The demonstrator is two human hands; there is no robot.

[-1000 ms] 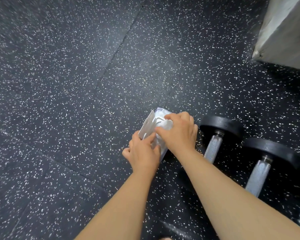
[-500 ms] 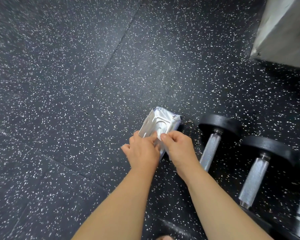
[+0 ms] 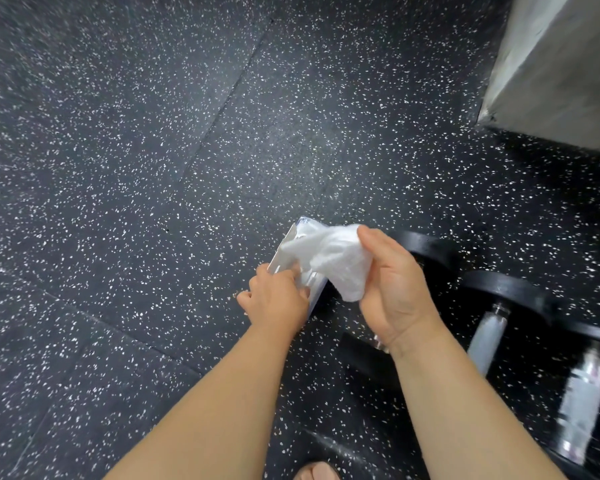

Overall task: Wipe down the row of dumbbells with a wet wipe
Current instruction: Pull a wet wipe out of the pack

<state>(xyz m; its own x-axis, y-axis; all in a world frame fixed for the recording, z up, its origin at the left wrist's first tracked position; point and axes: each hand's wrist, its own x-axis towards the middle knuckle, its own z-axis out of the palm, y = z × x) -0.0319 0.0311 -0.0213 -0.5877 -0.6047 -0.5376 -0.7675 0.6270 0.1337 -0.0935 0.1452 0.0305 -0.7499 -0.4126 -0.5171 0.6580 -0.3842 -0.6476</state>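
A silver wet-wipe pack [image 3: 288,249] lies on the floor with its flap lifted. My left hand [image 3: 276,301] presses down on the pack's near end. My right hand [image 3: 392,289] is raised beside it and grips a crumpled white wet wipe [image 3: 336,261], which still trails to the pack's opening. A row of black dumbbells with silver handles lies to the right: the nearest dumbbell [image 3: 426,249] is partly hidden behind my right hand, a second dumbbell [image 3: 489,337] sits beside it, and a third [image 3: 582,400] is blurred at the right edge.
Black rubber floor [image 3: 153,168] with white speckles and tile seams fills the view. A grey block or wall base [image 3: 561,64] stands at the top right. A bare toe [image 3: 317,472] shows at the bottom edge.
My right hand has pinched a wipe at the pack's opening and pulled it up and out to the right. The left hand stayed on the pack. The view shifted slightly.
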